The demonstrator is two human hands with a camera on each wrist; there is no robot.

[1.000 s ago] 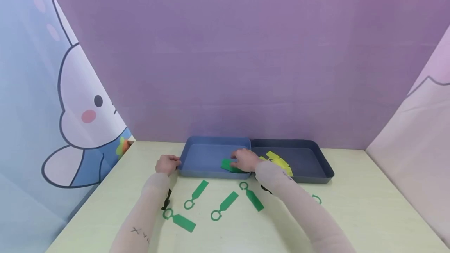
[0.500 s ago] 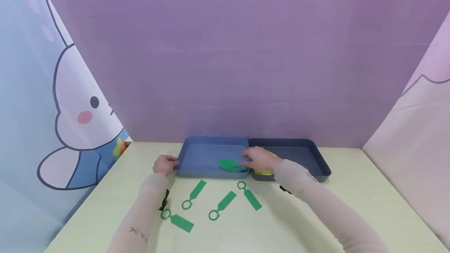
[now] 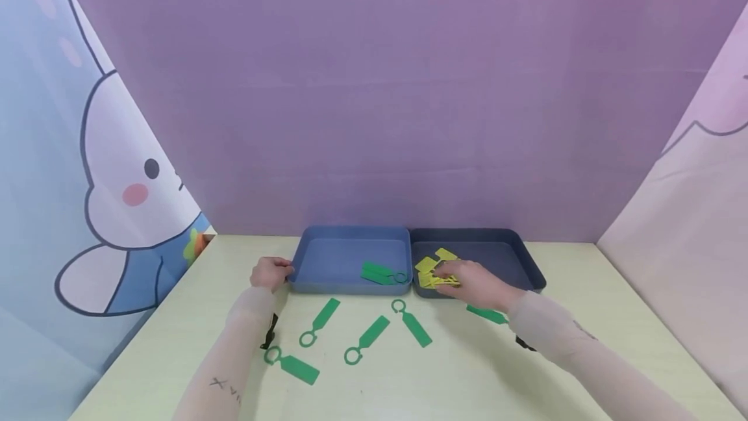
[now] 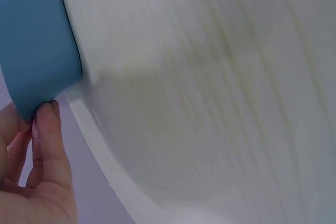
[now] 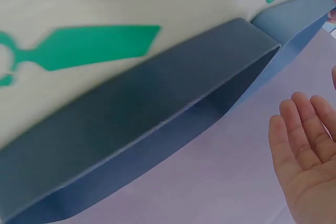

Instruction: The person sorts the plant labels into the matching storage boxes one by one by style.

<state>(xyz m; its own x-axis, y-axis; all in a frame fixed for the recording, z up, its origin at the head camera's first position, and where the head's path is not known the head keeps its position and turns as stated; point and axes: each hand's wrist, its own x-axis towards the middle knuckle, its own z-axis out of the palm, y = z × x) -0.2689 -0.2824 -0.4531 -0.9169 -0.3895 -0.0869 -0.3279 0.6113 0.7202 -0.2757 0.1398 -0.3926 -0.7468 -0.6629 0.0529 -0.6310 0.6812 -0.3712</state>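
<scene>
At the left end of the blue tray [image 3: 333,260], my left hand [image 3: 271,273] pinches the rim; the left wrist view shows thumb and fingers [image 4: 51,145] meeting at the tray's corner. Green ring-ended tags [image 3: 374,270] lie overlapped in that tray, near its right side. My right hand [image 3: 476,282] hovers over the front of the dark grey tray [image 3: 497,258], fingers relaxed and holding nothing. Yellow tags [image 3: 426,266] are heaped in that tray's left part, partly hidden by the right fingers. A green tag [image 3: 486,314] lies on the table below the right wrist, its ring end covered.
Several more green tags lie flat in front of the trays, among them one green tag [image 3: 416,327] near the middle and another green tag [image 3: 299,369] by the left forearm. The trays stand side by side before a purple backdrop [image 3: 374,115].
My right hand has moved right, from over the green tags in the blue tray to over the dark tray, uncovering those tags. The left hand stays at the blue tray's rim.
</scene>
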